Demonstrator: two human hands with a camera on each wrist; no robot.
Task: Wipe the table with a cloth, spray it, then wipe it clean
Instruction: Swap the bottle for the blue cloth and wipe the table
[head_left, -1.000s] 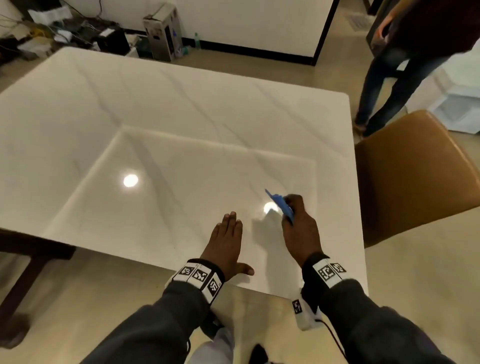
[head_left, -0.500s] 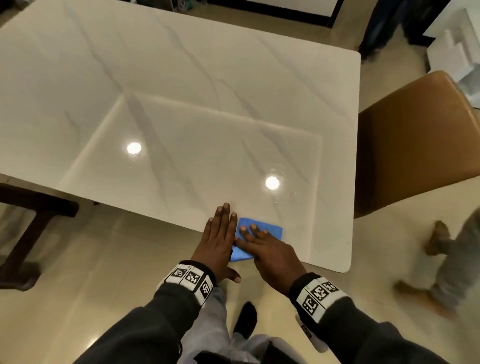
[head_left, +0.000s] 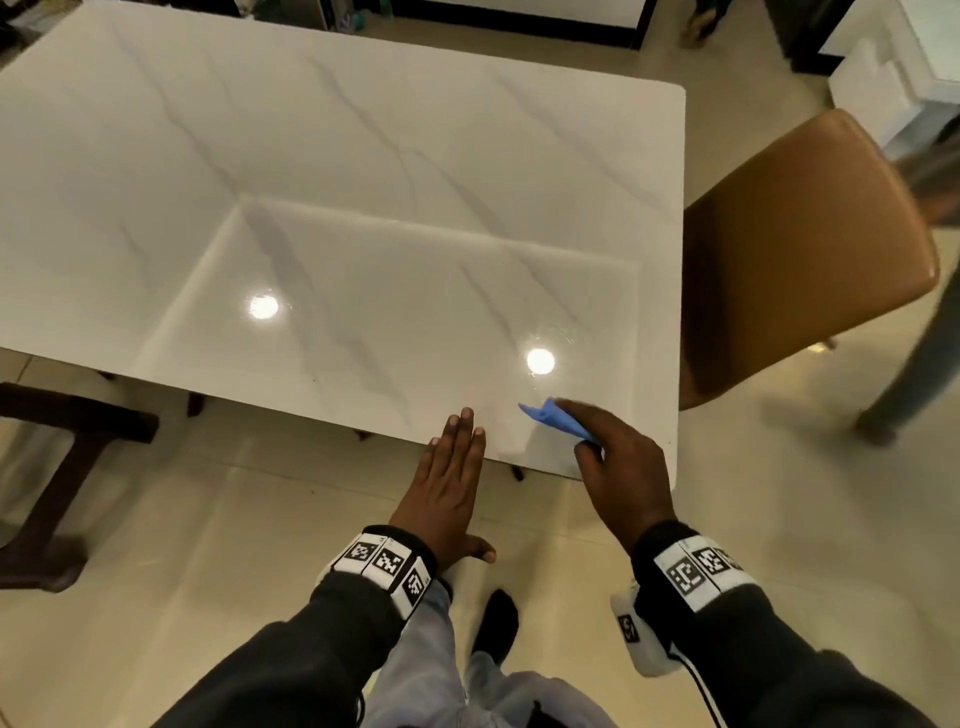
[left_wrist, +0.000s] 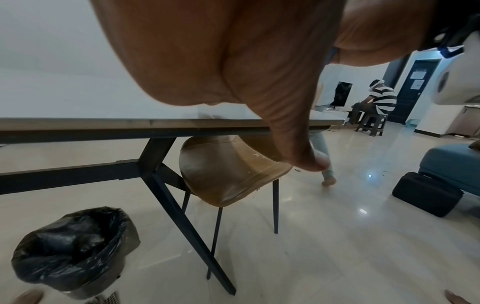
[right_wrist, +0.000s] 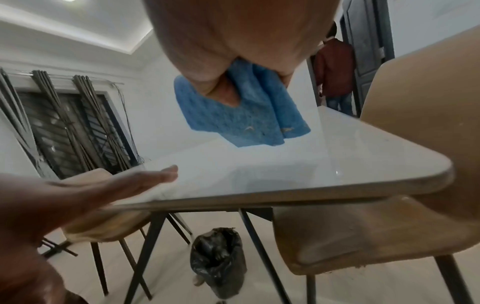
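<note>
Cloth (head_left: 558, 421) is hanging from your right hand (head_left: 621, 467), which is pinching it between thumb and curled fingers just above the near right corner of the table (head_left: 363, 171), so it is not touching the marble at this moment; in the right wrist view it is drooping in loose folds with its free edge pointing down toward the tabletop, and from the head view its long axis is running from your fingers out and to the left, its tip aiming toward the middle of the table. Your left hand (head_left: 449, 483) is lying flat with straight fingers on the near edge, holding nothing. You are probably somewhere in a wiping stage, but which one is hard to judge: the surface is looking glossy with no visible dirt or droplets, and no spray bottle is showing in any view, so you cannot be counting the spraying as done, and the final wipe is likely still waiting for you
</note>
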